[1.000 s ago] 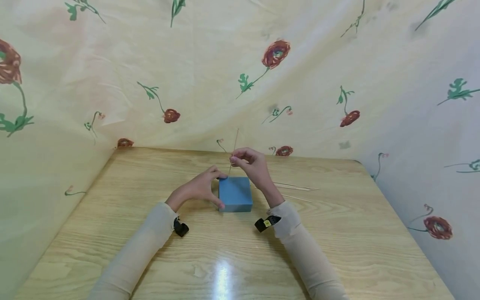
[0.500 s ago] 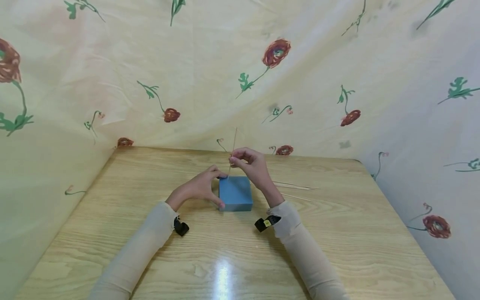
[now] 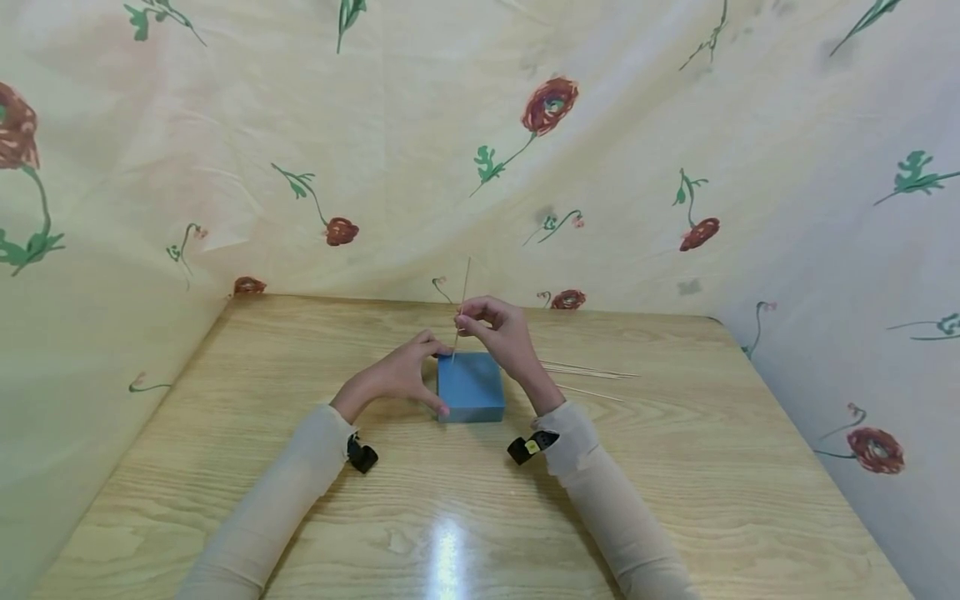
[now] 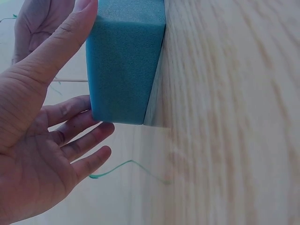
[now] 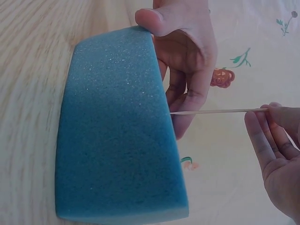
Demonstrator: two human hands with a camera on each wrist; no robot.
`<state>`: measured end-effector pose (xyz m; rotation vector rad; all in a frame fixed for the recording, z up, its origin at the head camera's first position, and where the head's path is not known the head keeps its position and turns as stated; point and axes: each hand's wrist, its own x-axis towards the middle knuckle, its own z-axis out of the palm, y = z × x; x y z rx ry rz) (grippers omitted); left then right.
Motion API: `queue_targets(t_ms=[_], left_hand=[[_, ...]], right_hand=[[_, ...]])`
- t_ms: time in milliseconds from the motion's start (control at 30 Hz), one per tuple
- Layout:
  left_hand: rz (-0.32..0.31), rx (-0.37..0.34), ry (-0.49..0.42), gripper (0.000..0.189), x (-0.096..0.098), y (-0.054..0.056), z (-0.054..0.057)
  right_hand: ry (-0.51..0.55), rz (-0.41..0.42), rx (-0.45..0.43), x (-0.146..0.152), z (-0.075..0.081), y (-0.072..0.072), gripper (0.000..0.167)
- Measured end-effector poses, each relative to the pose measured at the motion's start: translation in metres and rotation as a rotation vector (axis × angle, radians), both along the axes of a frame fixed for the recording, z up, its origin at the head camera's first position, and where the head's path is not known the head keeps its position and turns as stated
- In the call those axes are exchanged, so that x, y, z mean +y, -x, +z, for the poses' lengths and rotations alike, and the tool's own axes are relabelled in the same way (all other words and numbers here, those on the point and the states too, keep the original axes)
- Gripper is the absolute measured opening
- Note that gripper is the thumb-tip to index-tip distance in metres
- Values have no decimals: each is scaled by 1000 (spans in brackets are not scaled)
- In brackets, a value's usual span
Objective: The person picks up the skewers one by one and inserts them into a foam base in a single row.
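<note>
**Wood-grain table against a flowered backdrop: condition of the work**

You have a blue foam block lying flat on the table, between your forearms and towards the far edge. Your left hand spans the block's left side, pinching it between the thumb at the near corner and the fingers at the far one; the left wrist view shows the remaining fingers spread loosely.

Your right hand pinches a thin wooden stick between thumb and fingertips. You hold it near upright, leaning slightly, its lower tip at the block's top face close to the far left corner. Whether the tip has entered the foam cannot be told.

Several loose sticks lie on the table right of the block, partly hidden by your right wrist. You wear pale sleeves and a black device on each wrist.
</note>
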<state>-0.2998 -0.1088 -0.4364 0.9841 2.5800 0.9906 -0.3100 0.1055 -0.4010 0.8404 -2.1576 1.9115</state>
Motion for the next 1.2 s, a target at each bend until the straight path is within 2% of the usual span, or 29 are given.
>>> queue_targets(t_ms=[333,567,1200], left_hand=[[1,-6,-5,98,1,-1,0],[4,-21,-10,99,1,0,-1],[11,-10,-7,99,1,0,-3]], right_hand=[[-19,6,9,1,-2,1,15],[-35,29,-18,2,0,-1,15],[-141,23,12,8,2,0,10]])
